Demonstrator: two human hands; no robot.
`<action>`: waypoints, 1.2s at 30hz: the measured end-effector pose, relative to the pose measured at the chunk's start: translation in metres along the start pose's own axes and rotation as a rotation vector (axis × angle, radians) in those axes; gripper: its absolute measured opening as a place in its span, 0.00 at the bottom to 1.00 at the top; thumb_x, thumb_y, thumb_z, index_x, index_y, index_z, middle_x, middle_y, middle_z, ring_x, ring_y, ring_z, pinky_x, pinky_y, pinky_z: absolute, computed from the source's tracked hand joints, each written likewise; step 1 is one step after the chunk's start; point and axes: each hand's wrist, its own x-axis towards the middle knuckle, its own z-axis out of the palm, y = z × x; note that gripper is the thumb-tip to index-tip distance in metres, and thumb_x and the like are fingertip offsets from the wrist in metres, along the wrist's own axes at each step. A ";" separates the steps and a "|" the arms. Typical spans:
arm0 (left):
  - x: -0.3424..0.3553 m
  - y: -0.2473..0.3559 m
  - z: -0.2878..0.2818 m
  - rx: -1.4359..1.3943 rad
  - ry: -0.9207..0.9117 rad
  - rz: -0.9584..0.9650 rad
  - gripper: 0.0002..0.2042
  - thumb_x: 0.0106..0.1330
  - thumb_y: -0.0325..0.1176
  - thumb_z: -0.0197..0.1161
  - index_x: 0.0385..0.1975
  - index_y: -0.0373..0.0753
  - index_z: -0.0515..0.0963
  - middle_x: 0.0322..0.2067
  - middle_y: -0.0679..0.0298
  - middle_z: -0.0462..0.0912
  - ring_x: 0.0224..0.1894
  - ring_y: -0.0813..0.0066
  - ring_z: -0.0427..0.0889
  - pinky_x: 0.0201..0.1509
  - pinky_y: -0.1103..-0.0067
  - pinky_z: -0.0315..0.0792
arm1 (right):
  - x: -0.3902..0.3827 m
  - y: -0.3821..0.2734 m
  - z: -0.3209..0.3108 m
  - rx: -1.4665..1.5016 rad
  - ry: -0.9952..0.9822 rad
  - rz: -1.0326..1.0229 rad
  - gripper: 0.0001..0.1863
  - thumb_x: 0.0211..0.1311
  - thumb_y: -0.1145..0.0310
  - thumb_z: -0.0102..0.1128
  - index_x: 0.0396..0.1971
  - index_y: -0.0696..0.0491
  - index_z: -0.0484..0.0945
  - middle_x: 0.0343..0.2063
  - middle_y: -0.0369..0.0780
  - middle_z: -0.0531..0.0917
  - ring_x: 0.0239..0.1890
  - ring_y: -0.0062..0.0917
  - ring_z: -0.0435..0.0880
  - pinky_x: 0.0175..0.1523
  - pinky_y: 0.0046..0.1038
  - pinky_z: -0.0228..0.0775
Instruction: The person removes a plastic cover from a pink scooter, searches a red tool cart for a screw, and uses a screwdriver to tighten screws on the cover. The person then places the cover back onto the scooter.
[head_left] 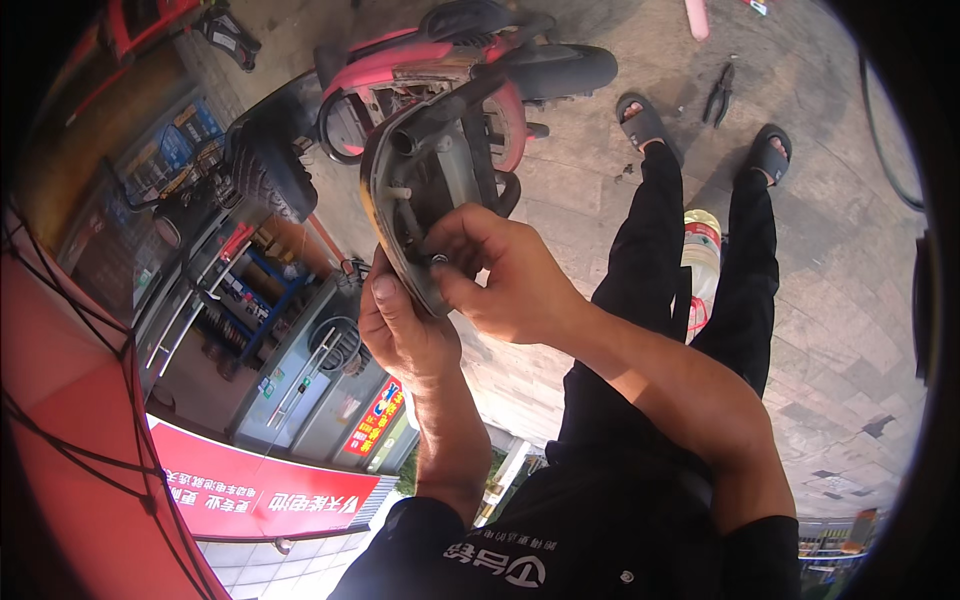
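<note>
A long dark curved panel with a pale rim [450, 160], tubes and a recessed inner side is held up in the middle of the view. My left hand [408, 340] grips its lower left edge, thumb along the outside. My right hand [500, 280] reaches into the lower end of the panel, its fingers pinched around a small silver round piece [440, 260], which is partly hidden and too small to identify.
A pink scooter [380, 65] and a black tire [272, 170] are beyond. Black pliers [718, 100] lie on the paving near my sandalled feet. A plastic jug [702, 250] shows between my legs. A glass shopfront [290, 390] and red sign [260, 490] are at left.
</note>
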 end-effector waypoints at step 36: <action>0.018 -0.010 -0.027 0.037 -0.055 0.136 0.08 0.68 0.27 0.59 0.42 0.29 0.75 0.39 0.53 0.83 0.38 0.71 0.82 0.46 0.76 0.79 | -0.001 0.005 0.001 -0.204 0.088 -0.261 0.16 0.51 0.77 0.63 0.42 0.58 0.75 0.28 0.39 0.81 0.29 0.23 0.83 0.35 0.25 0.75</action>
